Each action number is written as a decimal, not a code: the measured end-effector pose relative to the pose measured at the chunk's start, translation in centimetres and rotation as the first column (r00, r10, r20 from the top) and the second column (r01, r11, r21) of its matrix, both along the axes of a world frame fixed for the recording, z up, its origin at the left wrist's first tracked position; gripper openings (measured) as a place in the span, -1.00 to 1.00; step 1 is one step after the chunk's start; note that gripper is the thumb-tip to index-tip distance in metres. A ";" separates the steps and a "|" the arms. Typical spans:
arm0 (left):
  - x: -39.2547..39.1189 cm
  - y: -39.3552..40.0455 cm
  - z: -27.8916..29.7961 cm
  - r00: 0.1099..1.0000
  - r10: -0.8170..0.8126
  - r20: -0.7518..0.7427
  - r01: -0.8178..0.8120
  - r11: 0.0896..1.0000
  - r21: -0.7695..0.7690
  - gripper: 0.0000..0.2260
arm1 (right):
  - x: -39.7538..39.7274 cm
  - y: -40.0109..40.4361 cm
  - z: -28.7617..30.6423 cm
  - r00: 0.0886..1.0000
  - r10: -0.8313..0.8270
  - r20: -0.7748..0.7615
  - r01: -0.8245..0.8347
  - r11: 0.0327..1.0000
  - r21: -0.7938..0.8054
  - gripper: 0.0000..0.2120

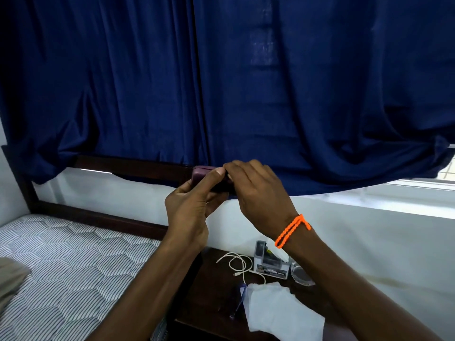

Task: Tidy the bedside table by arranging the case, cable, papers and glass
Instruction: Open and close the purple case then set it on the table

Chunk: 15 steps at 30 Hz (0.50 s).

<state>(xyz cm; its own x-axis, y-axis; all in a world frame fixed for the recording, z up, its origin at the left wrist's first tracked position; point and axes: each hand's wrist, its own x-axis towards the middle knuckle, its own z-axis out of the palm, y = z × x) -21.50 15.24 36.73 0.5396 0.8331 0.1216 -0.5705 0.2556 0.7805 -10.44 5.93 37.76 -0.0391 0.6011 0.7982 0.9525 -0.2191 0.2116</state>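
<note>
Up before the curtain (pixel 270 82), both hands grip the case (pixel 203 174): left hand (pixel 190 207) curled beneath, right hand (pixel 256 185) pinching its top. Below, cable (pixel 237 263), papers (pixel 278 308) and glass (pixel 301 273) lie on the table (pixel 211 296).

Blue curtain (pixel 270 82), striped mattress (pixel 73 262)

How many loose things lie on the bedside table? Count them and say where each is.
5 show: white cable at the back left, small box behind it, glass at the right, white papers in front, spectacles beside them. The arms may hide more.
</note>
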 end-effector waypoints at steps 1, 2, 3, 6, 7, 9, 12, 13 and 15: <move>0.0 0.0 0.0 1.000 0.000 0.007 0.000 1.000 -0.008 -0.65 | -0.1 0.0 0.0 1.000 -0.009 -0.003 0.009 1.000 -0.006 -0.61; 0.0 -0.1 0.0 1.000 -0.001 0.015 0.001 1.000 -0.014 -0.64 | -0.1 0.0 0.1 1.000 -0.016 -0.004 0.016 1.000 -0.008 -0.61; 0.1 -0.1 0.0 1.000 -0.003 0.023 0.003 1.000 -0.016 -0.63 | -0.2 -0.1 0.2 1.000 -0.020 -0.001 0.020 1.000 -0.007 -0.60; 0.1 -0.1 0.1 0.999 -0.011 0.048 0.012 1.000 -0.011 -0.60 | -0.2 -0.3 0.5 1.000 -0.014 0.006 0.014 1.000 -0.005 -0.59; 0.2 -0.1 0.2 0.998 -0.013 0.053 0.014 1.000 -0.009 -0.60 | -0.2 -0.3 0.6 1.000 -0.014 0.005 0.014 1.000 -0.001 -0.58; 0.4 -0.1 0.3 0.999 -0.013 0.051 0.013 1.000 0.005 -0.62 | -0.3 -0.3 0.9 1.000 -0.012 -0.012 0.012 1.000 0.020 -0.56; 0.5 -0.1 0.4 0.999 -0.015 0.039 0.013 0.999 0.043 -0.67 | 0.1 -0.3 1.2 0.999 0.001 -0.045 0.001 0.999 0.053 -0.63; 0.6 -0.1 0.4 0.999 -0.018 0.041 0.016 0.999 0.050 -0.68 | 0.3 -0.3 1.3 0.999 0.015 -0.052 -0.013 0.999 0.052 -0.65; 0.5 0.1 0.3 0.998 -0.032 0.059 0.028 0.998 0.053 -0.72 | 0.7 -0.4 1.6 0.994 0.074 -0.082 -0.071 0.997 0.043 -0.70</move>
